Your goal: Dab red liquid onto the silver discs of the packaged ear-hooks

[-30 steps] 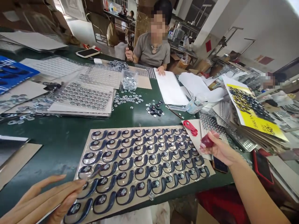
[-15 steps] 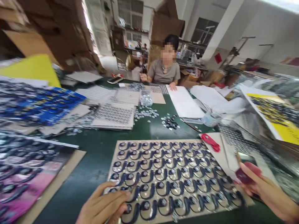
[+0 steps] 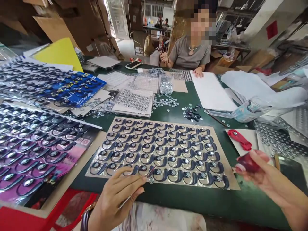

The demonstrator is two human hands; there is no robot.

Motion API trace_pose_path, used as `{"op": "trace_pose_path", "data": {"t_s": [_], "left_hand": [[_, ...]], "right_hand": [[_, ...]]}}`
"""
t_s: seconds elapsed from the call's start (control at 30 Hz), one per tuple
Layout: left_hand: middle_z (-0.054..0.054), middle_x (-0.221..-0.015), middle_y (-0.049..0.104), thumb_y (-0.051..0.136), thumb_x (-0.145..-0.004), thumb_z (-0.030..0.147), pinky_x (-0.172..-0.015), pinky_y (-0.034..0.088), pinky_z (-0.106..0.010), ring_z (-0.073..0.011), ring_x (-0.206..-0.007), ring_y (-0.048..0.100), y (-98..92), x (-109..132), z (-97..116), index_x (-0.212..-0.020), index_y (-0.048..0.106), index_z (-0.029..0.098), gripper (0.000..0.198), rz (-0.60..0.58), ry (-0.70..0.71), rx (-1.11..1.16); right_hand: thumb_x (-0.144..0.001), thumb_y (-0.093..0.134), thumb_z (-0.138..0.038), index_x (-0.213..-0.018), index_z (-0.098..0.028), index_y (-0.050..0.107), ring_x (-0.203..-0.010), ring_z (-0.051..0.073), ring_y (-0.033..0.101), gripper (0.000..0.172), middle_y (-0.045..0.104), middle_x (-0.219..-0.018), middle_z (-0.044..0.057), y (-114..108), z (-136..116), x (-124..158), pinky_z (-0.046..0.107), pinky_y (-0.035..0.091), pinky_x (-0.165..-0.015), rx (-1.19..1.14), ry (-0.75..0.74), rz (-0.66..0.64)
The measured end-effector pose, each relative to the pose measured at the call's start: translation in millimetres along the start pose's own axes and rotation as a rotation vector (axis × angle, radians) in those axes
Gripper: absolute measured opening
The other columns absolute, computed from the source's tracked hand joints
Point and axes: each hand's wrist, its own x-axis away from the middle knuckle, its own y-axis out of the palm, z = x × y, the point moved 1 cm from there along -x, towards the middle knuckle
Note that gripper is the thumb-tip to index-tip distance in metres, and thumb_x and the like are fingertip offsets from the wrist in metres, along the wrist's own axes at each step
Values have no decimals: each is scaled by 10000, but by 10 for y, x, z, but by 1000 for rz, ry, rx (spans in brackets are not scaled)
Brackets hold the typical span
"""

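A tan card (image 3: 231, 175) under clear plastic lies in front of me, bearing rows of dark curved bands with round silvery pieces (image 3: 158, 172). At its near edge my left hand (image 3: 120, 195) is closed round a thin stick-like tool (image 3: 151, 171), whose dark tip lies over the front row. Beside that tip sits a loose round silvery piece (image 3: 151, 180). Just off the card's right edge, my right hand (image 3: 267, 173) grips a dark red, translucent object (image 3: 250, 162); blur and fingers hide its exact kind.
Similar filled cards, one purple (image 3: 72, 154) and one blue (image 3: 79, 88), lie to the left. Loose silvery discs (image 3: 166, 102) and dark bands (image 3: 193, 114) are beyond the card. A red strap (image 3: 239, 139) lies right. Opposite sits a person in a grey shirt (image 3: 190, 53).
The view has shifted. My left hand has moved from the card's left side to its near edge, and the stick shows clearly. My right hand has drawn away from the card's right corner.
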Motion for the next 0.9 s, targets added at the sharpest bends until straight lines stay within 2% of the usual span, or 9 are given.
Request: {"op": "trace_pose_path", "data": {"t_s": [0.03,0.07,0.13,0.2,0.3,0.43,0.53,0.63,0.9], "left_hand": [[-76,-1025,709,521,-882,84,-950,487,-372,-150,-897,686,16,16,5,-1145,582,176,285,-6,-3,2],[-76,-1026,709,519,-885,87,-950,487,-374,-151,-906,685,30,24,16,-1153,579,176,289,-10,-3,0],[-83,-1030,707,517,-885,85,-954,479,-367,-152,-920,681,57,14,58,-1154,582,159,286,-18,14,-3],[-89,-1025,707,521,-882,77,-981,453,-360,-149,-925,678,79,-23,115,-1134,596,128,268,-16,52,-4],[-83,-995,714,535,-880,86,-1034,407,-352,-145,-910,684,107,-91,197,-1089,621,89,226,12,104,-17],[-72,-982,720,534,-898,123,-1076,377,-351,-145,-896,691,142,-132,250,-1042,645,94,184,30,96,-59],[-65,-966,724,501,-916,132,-1083,389,-351,-146,-902,691,166,-119,260,-1029,653,98,192,13,89,-72],[-77,-961,721,490,-917,124,-1065,424,-348,-160,-947,680,188,-105,288,-1013,659,78,200,-23,143,-114],[-110,-898,727,598,-864,132,-882,551,-321,-213,-897,693,250,-85,394,-938,684,55,137,-107,338,-342]], "right_hand": [[-819,561,-471,-762,-309,663,-560,178,696,199,691,-702,188,135,-82,-1,318,472,-475,-78,88,-22],[-816,570,-479,-760,-298,664,-534,165,681,211,690,-697,170,284,-163,-3,301,483,-472,-142,84,21],[-799,599,-495,-779,-256,643,-554,191,682,244,705,-741,138,646,-297,-3,309,522,-481,-263,47,-5],[-803,588,-525,-842,-204,609,-541,203,669,324,719,-788,106,1064,-404,11,340,547,-481,-331,5,-153],[-824,585,-503,-856,-186,598,-476,158,628,319,714,-703,68,1664,-525,60,279,523,-446,-287,-97,-401],[-782,668,-405,-826,-193,607,-529,162,653,225,678,-610,13,2162,-556,125,254,537,-490,-161,-295,-440],[-784,661,-386,-828,-195,616,-550,168,663,202,682,-625,13,2296,-472,146,268,556,-532,-52,-436,-400],[-785,656,-356,-849,-195,620,-559,172,665,177,697,-656,25,2321,-390,147,280,564,-554,20,-568,-382],[-789,655,-336,-812,-200,649,-591,168,673,139,697,-669,28,2327,-411,129,271,551,-553,115,-771,-363]]}}
